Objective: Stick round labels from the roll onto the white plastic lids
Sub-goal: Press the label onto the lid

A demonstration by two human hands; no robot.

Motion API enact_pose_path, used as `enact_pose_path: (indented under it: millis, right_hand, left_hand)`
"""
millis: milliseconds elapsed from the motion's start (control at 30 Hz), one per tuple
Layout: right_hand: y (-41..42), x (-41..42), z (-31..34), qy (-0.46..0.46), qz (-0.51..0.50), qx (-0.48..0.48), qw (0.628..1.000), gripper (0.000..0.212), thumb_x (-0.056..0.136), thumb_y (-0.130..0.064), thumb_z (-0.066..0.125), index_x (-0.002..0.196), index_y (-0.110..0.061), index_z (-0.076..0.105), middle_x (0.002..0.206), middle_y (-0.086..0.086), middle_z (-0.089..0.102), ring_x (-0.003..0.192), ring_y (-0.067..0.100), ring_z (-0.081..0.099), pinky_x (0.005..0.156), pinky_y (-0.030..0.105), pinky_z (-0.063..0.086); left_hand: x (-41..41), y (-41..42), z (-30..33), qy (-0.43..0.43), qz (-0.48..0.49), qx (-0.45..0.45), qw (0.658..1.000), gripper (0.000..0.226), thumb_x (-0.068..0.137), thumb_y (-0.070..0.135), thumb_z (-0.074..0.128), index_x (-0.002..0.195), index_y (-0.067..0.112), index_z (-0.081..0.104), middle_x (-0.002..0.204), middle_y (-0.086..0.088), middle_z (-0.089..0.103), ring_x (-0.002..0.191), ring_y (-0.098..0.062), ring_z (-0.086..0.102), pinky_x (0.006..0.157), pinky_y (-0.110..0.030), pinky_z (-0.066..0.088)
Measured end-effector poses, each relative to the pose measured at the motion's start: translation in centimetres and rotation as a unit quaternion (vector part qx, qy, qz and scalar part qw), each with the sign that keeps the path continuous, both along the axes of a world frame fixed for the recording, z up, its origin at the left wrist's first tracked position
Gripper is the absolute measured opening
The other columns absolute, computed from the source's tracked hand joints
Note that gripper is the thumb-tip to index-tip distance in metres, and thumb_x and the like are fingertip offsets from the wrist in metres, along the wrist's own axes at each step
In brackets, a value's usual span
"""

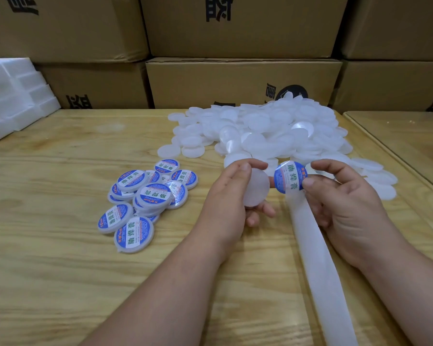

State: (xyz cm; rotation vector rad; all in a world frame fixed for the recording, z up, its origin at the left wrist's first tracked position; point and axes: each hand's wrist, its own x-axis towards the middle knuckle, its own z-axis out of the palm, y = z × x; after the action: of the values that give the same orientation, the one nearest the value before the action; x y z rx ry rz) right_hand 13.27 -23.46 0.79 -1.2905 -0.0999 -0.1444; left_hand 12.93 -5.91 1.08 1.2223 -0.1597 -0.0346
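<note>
**benchguy:** Closest to the camera you've got the white backing strip (320,248) running up the wooden table (60,270) from the bottom edge, passing under the right hand (345,203). That hand pinches a round blue-and-white label (290,178) by its right edge, thumb and forefinger curled onto it.

**stickerfan:** And the other hand?

**benchguy:** The left hand (231,196) grips a bare white lid (256,188), thumb over the top rim, fingers curled underneath. Label and lid sit just beside each other; can't tell if they touch.

**stickerfan:** Finished ones?

**benchguy:** A heap of labelled lids (145,196) sits left of the hands. Further back is a big pile of blank lids (260,131), then white foam blocks (13,96) at far left and stacked cardboard boxes (243,83) behind everything.
</note>
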Motion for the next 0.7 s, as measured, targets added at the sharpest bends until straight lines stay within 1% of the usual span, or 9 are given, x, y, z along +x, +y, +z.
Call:
enact_pose_path:
  millis: [67, 100, 167, 267, 333, 400, 433, 533, 700]
  right_hand:
    - [0.2, -0.2, 0.1, 0.006, 0.017, -0.030, 0.999, 0.037, 0.072, -0.013, 0.084, 0.102, -0.024, 0.064, 0.073, -0.001, 0.072, 0.040, 0.008, 0.040, 0.039, 0.016, 0.034]
    - [0.3, -0.3, 0.2, 0.006, 0.024, -0.042, 0.999, 0.041, 0.070, -0.015, 0.085, 0.104, -0.022, 0.064, 0.076, 0.001, 0.074, 0.040, 0.008, 0.040, 0.040, 0.016, 0.035]
    - [0.6, -0.6, 0.2, 0.008, 0.032, -0.056, 0.998, 0.040, 0.068, -0.021, 0.078, 0.105, -0.022, 0.063, 0.080, 0.005, 0.076, 0.043, 0.010, 0.041, 0.043, 0.018, 0.036]
    - [0.9, -0.9, 0.4, 0.018, 0.038, -0.064, 0.997, 0.041, 0.066, -0.023, 0.078, 0.105, -0.024, 0.063, 0.084, 0.007, 0.078, 0.046, 0.012, 0.042, 0.047, 0.022, 0.038]
    - [1.0, -1.1, 0.5, 0.016, 0.047, -0.066, 0.997, 0.040, 0.069, -0.020, 0.076, 0.106, -0.022, 0.061, 0.085, 0.009, 0.079, 0.046, 0.007, 0.045, 0.046, 0.019, 0.039]
    - [1.2, -1.1, 0.6, 0.011, 0.053, -0.057, 0.997, 0.036, 0.074, -0.011, 0.074, 0.107, -0.018, 0.060, 0.082, 0.011, 0.079, 0.048, 0.003, 0.056, 0.048, 0.013, 0.043]
    - [1.3, -1.1, 0.5, 0.008, 0.054, -0.053, 0.997, 0.034, 0.078, -0.005, 0.072, 0.107, -0.016, 0.059, 0.080, 0.011, 0.078, 0.051, 0.002, 0.062, 0.050, 0.010, 0.044]
    - [1.3, -1.1, 0.6, 0.007, 0.058, -0.054, 0.997, 0.032, 0.084, 0.005, 0.067, 0.109, -0.013, 0.058, 0.076, 0.011, 0.078, 0.055, -0.001, 0.065, 0.051, 0.007, 0.045]
    - [1.2, -1.2, 0.5, 0.005, 0.060, -0.063, 0.996, 0.031, 0.086, 0.006, 0.067, 0.109, -0.012, 0.058, 0.076, 0.011, 0.077, 0.056, -0.002, 0.064, 0.051, 0.007, 0.044]
  left_hand:
    - [0.1, -0.1, 0.0, 0.015, -0.016, 0.000, 1.000, 0.032, 0.089, 0.038, 0.041, 0.098, 0.021, 0.066, 0.089, -0.008, 0.070, 0.049, -0.027, 0.059, 0.039, -0.023, 0.027]
    - [0.1, -0.1, -0.1, 0.018, -0.027, 0.001, 0.999, 0.033, 0.086, 0.035, 0.039, 0.098, 0.019, 0.064, 0.087, -0.008, 0.070, 0.047, -0.027, 0.058, 0.038, -0.022, 0.025]
    - [0.2, -0.1, -0.2, 0.017, -0.047, 0.004, 0.999, 0.034, 0.080, 0.030, 0.036, 0.098, 0.016, 0.062, 0.082, -0.007, 0.070, 0.046, -0.026, 0.057, 0.037, -0.021, 0.025]
    - [0.3, -0.2, -0.2, 0.018, -0.063, 0.009, 0.998, 0.036, 0.074, 0.025, 0.038, 0.098, 0.017, 0.063, 0.082, -0.007, 0.069, 0.046, -0.027, 0.057, 0.036, -0.021, 0.025]
    - [0.3, -0.3, -0.2, 0.017, -0.063, 0.020, 0.998, 0.036, 0.072, 0.021, 0.038, 0.098, 0.018, 0.064, 0.089, -0.017, 0.068, 0.047, -0.028, 0.058, 0.036, -0.021, 0.026]
    - [0.2, -0.3, -0.2, 0.013, -0.062, 0.030, 0.998, 0.037, 0.072, 0.018, 0.038, 0.099, 0.019, 0.064, 0.103, -0.030, 0.067, 0.049, -0.029, 0.058, 0.037, -0.022, 0.027]
    - [0.2, -0.3, -0.2, 0.012, -0.062, 0.032, 0.997, 0.036, 0.073, 0.017, 0.039, 0.099, 0.019, 0.064, 0.108, -0.031, 0.067, 0.050, -0.029, 0.058, 0.037, -0.022, 0.028]
    - [0.0, -0.3, -0.1, 0.014, -0.064, 0.030, 0.997, 0.035, 0.074, 0.016, 0.040, 0.097, 0.021, 0.065, 0.108, -0.026, 0.070, 0.051, -0.030, 0.058, 0.038, -0.022, 0.027]
    - [-0.3, -0.4, 0.2, 0.019, -0.065, 0.035, 0.997, 0.030, 0.076, 0.018, 0.045, 0.089, 0.030, 0.069, 0.106, -0.016, 0.074, 0.052, -0.028, 0.060, 0.040, -0.024, 0.026]
